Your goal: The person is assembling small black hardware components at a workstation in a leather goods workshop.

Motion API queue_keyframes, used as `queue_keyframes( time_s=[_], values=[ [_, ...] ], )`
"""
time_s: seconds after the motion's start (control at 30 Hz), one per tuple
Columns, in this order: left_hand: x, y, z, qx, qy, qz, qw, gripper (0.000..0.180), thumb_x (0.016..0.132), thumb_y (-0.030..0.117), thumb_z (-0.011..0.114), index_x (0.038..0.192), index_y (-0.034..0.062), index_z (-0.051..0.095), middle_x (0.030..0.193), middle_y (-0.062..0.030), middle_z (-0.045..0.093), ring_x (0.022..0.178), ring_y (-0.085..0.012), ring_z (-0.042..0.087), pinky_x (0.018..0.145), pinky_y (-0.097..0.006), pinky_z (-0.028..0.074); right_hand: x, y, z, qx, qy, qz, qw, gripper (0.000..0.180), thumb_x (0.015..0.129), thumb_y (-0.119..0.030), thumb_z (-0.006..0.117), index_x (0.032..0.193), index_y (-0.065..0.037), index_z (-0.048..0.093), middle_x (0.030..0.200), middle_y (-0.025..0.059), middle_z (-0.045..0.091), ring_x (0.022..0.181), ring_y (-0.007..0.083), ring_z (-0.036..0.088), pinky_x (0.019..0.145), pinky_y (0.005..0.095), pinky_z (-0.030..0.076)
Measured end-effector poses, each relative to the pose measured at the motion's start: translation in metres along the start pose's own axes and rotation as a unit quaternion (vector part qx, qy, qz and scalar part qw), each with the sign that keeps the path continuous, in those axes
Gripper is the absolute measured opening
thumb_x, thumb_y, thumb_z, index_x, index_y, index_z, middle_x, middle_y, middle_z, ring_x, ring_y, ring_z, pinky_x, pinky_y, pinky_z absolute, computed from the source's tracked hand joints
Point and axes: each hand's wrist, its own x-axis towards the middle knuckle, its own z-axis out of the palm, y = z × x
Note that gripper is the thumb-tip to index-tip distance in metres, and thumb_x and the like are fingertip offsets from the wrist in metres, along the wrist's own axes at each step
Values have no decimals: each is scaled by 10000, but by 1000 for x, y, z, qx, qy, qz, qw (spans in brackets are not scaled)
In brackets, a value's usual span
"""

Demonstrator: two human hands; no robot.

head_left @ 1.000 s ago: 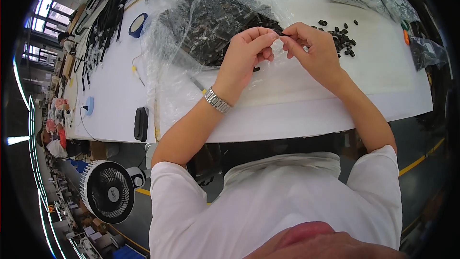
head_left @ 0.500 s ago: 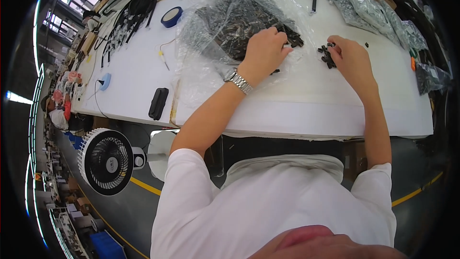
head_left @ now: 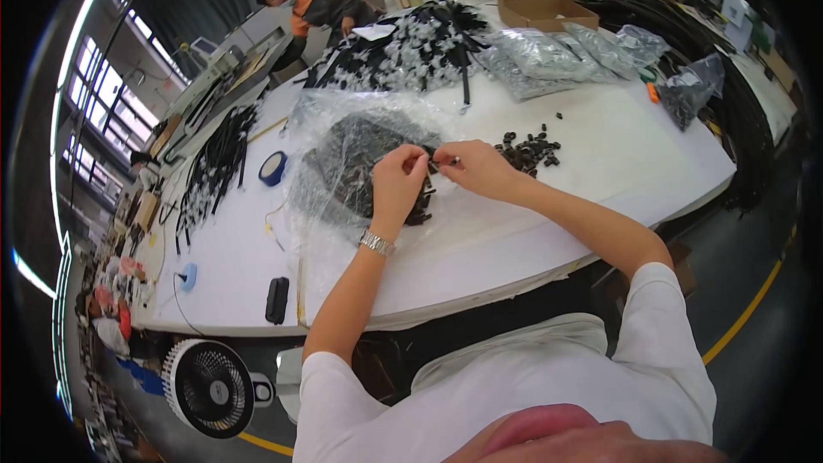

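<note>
From where I stand, both of the person's hands meet over the table point(head_left: 506, 244), fingertips nearly touching: the left hand point(head_left: 399, 184) and the right hand point(head_left: 474, 170) each pinch narrowly at a small dark piece point(head_left: 433, 164) between them — too small for me to make out its shape. Two hands on it presumably keep so slight a thing steady. The piece sits just above the near right edge of the clear bag point(head_left: 304, 124), whose dark parts point(head_left: 350, 150) lie heaped close by the left hand, likely for easy reach. Beyond the right hand, a loose pile point(head_left: 530, 154) of black bits lies on bare tabletop — apart from the bag, perhaps so the two don't mix.
</note>
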Motion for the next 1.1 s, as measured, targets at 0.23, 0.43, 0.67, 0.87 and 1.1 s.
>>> queue_keyframes(
  time_s=[0.23,0.43,0.67,0.87,1.1],
  values=[
    [15,31,2,-231,-99,-157,955,144,1001,106,664,1025,-33,694,815,-58,707,646,-87,645,582,-244,538,3,5,-6,362,-19,144,921,162,1041,-119,635,1096,30,668,899,90,747,778,151,738,656,290,618],
    [6,19,16,-299,-61,-173,936,117,950,72,658,959,-42,681,730,-50,677,611,-101,632,553,-252,509,2,11,-15,357,2,186,916,197,1055,-168,639,1106,21,666,926,100,739,779,147,721,703,297,620],
    [-5,22,20,-328,-39,-134,934,121,879,59,682,833,-43,635,671,-83,676,529,-123,657,472,-280,519,-5,10,-12,337,19,190,922,173,1046,-165,650,1123,-12,674,893,29,691,769,89,651,729,268,569],
    [-11,30,10,-306,-52,-110,944,138,896,65,667,822,-50,649,675,-90,678,535,-139,667,485,-284,532,-7,24,-18,350,15,188,918,209,1060,-168,641,1205,-19,667,910,-3,661,782,63,607,746,245,529],
    [-8,27,8,-480,-123,-180,850,187,959,102,649,849,-47,673,743,-112,701,596,-178,703,549,-301,590,-5,24,-28,448,2,152,881,225,1079,-154,618,1244,-8,664,947,0,664,807,77,621,770,250,534]
  ],
)
